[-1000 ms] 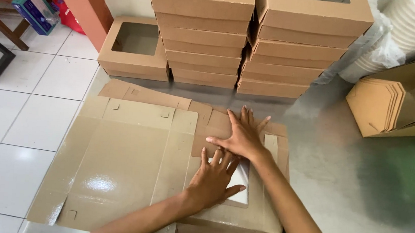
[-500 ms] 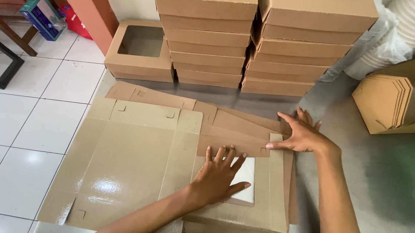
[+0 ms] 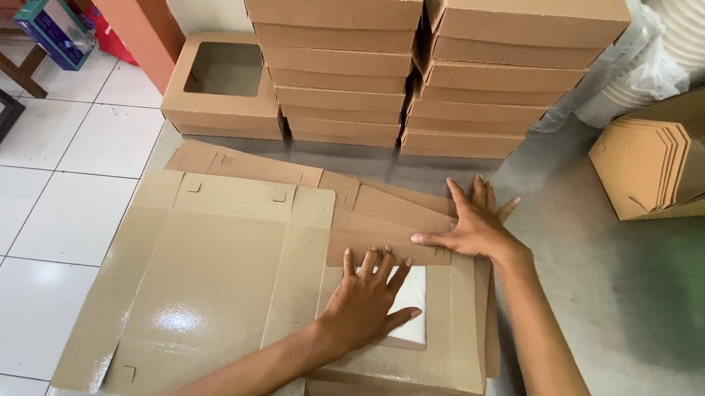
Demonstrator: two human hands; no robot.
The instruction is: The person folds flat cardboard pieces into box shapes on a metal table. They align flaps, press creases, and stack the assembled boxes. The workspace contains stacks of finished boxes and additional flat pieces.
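Head view: unfolded brown cardboard box blank with clear window (image 3: 279, 284) lies flat atop stack of blanks (image 3: 404, 395), centre. Left hand (image 3: 370, 300) splayed flat on window panel, gripping nothing. Right hand (image 3: 472, 224) at 2 o'clock, fingers spread, pressing flap (image 3: 388, 230) down. Likely light, stiff, glossy-slick (grip edges, not film).

There is only 1 view here, from a camera worn on the person's head. It looks steeply down and forward over the metal counter (image 3: 615, 269), close enough that both forearms enter from the bottom edge and the left hand (image 3: 365, 301) and right hand (image 3: 472, 224) sit near the middle. The flat cardboard sheet (image 3: 196, 269) fills the lower left. Farther off, at the top edge, stand 2 stacks of boxes (image 3: 421, 69), cut off above. White floor tiles (image 3: 23, 222) show along the left side.
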